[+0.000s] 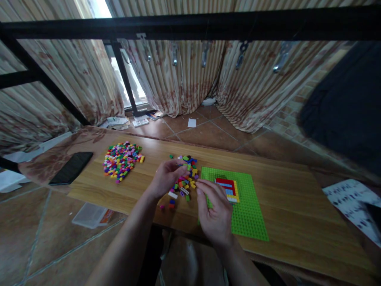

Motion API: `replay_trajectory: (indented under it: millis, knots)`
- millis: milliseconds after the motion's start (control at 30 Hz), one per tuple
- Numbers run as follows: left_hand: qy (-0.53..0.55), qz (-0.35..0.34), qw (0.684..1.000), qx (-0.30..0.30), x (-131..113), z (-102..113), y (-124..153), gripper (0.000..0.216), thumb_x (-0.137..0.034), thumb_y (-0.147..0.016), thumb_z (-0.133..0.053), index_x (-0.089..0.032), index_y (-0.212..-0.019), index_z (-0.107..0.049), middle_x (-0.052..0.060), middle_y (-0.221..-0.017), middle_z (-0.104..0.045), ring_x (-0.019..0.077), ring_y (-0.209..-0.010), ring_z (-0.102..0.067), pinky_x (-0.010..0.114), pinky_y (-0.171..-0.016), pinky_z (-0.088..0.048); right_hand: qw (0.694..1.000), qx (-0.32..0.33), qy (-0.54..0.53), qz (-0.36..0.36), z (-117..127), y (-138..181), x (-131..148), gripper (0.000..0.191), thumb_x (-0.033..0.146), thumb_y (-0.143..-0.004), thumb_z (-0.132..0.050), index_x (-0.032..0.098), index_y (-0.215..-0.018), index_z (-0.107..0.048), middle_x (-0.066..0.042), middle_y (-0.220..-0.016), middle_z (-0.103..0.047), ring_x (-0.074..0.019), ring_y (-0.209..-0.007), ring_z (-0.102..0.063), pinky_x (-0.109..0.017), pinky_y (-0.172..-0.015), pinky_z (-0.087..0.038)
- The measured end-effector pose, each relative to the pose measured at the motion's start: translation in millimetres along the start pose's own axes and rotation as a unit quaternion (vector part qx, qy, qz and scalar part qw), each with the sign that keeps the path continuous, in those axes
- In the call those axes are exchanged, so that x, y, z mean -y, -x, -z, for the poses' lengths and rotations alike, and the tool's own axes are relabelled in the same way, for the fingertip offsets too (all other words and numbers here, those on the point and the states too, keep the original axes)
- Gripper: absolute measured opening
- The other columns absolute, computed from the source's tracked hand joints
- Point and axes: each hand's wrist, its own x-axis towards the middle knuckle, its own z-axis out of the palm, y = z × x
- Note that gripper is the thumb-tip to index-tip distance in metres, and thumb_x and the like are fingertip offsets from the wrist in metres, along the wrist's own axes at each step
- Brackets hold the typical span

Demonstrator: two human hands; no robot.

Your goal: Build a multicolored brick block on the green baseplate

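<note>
Bricks [186, 185] in a loose heap on the table [285, 198], between and just beyond the two hands. Left hand [165, 179]: thumb and finger nearly meeting beside a lime brick [188, 167]; cannot tell if it is gripped. Right hand [216, 212]: thumb and forefinger drawn together at the heap's right side; contents, if any, too small to tell. Just right of it, the green plate [251, 218] bears the build [228, 190], red, blue, yellow and white.

Risks, as judged: a careless wrist could nudge the build or skew the plate; a sweeping finger could scatter the heap. The pink brick [162, 207] lies nearest the front edge, so a brushing forearm might send it to the floor.

Count: two hands, one plate, one build, two heaps, the second heap [120, 161] farther left; one dark slab [71, 168] beyond that. Bricks per heap: too many and too blurred to count.
</note>
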Motion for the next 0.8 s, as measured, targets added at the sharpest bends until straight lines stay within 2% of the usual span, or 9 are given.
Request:
replay_trajectory:
  millis: [67, 133, 200, 267, 400, 533, 800]
  knots:
    - [-0.014, 0.003, 0.999, 0.044, 3.3, -14.7, 8.1, 0.033, -0.041, -0.072, -0.075, -0.014, -0.087, -0.065, 0.002, -0.072, -0.070, 0.0139, -0.068, -0.066, 0.025, -0.068, -0.051, 0.997, -0.071, -0.001, -0.017, 14.8, -6.1, -8.8, 0.021, 0.014, -0.089, -0.056, 0.022, -0.102, -0.070, -0.005, -0.099, -0.072, -0.0182, -0.095, -0.066, -0.036, -0.087, -0.052]
    - [-0.037, 0.010, 0.995, 0.090, 9.3, -30.1, 16.6, 0.029, -0.039, -0.076, -0.071, -0.015, -0.090, -0.064, 0.003, -0.077, -0.070, 0.0150, -0.073, -0.067, 0.026, -0.072, -0.052, 0.985, -0.153, 0.000, -0.076, 30.2, -12.5, -23.7, 0.016, 0.020, -0.088, -0.057, 0.021, -0.096, -0.071, -0.005, -0.094, -0.072, -0.0185, -0.090, -0.067, -0.036, -0.083, -0.052]
    - [-0.065, 0.019, 0.989, 0.130, 16.1, -43.8, 23.7, 0.024, -0.036, -0.080, -0.067, -0.016, -0.092, -0.063, 0.003, -0.079, -0.070, 0.0158, -0.077, -0.068, 0.028, -0.074, -0.052, 0.959, -0.235, -0.001, -0.157, 45.3, -18.1, -40.3, 0.016, 0.027, -0.087, -0.059, 0.019, -0.092, -0.072, -0.005, -0.090, -0.072, -0.0187, -0.085, -0.067, -0.037, -0.082, -0.052]
    - [-0.096, 0.018, 0.983, 0.157, 21.5, -54.3, 28.3, 0.020, -0.034, -0.083, -0.063, -0.017, -0.093, -0.062, 0.004, -0.080, -0.070, 0.0161, -0.078, -0.067, 0.028, -0.074, -0.052, 0.934, -0.290, -0.024, -0.207, 58.8, -22.2, -53.5, 0.020, 0.033, -0.085, -0.059, 0.017, -0.091, -0.072, -0.006, -0.088, -0.071, -0.0180, -0.081, -0.066, -0.036, -0.080, -0.052]
    - [-0.144, 0.010, 0.976, 0.164, 27.5, -66.3, 30.6, 0.014, -0.029, -0.086, -0.057, -0.017, -0.093, -0.059, 0.002, -0.075, -0.068, 0.0144, -0.072, -0.064, 0.025, -0.066, -0.048, 0.916, -0.318, -0.030, -0.245, 77.1, -24.6, -63.3, 0.022, 0.035, -0.080, -0.062, 0.017, -0.088, -0.071, -0.003, -0.080, -0.070, -0.0155, -0.070, -0.063, -0.034, -0.072, -0.052]
    - [-0.161, 0.011, 0.975, 0.153, 32.4, -73.1, 29.4, 0.011, -0.027, -0.086, -0.055, -0.018, -0.092, -0.054, 0.000, -0.070, -0.064, 0.0129, -0.066, -0.061, 0.024, -0.060, -0.045, 0.924, -0.301, -0.036, -0.236, 83.2, -22.1, -63.7, 0.020, 0.034, -0.080, -0.063, 0.017, -0.087, -0.071, -0.003, -0.078, -0.069, -0.0143, -0.068, -0.062, -0.032, -0.071, -0.051]
    - [-0.188, 0.018, 0.975, 0.115, 39.2, -84.0, 29.4, 0.011, -0.030, -0.087, -0.053, -0.019, -0.089, -0.048, -0.001, -0.067, -0.063, 0.0135, -0.061, -0.060, 0.024, -0.059, -0.043, 0.926, -0.278, -0.034, -0.252, 86.7, -21.5, -67.3, 0.019, 0.032, -0.081, -0.062, 0.017, -0.086, -0.072, -0.003, -0.079, -0.071, -0.0133, -0.063, -0.061, -0.030, -0.068, -0.050]
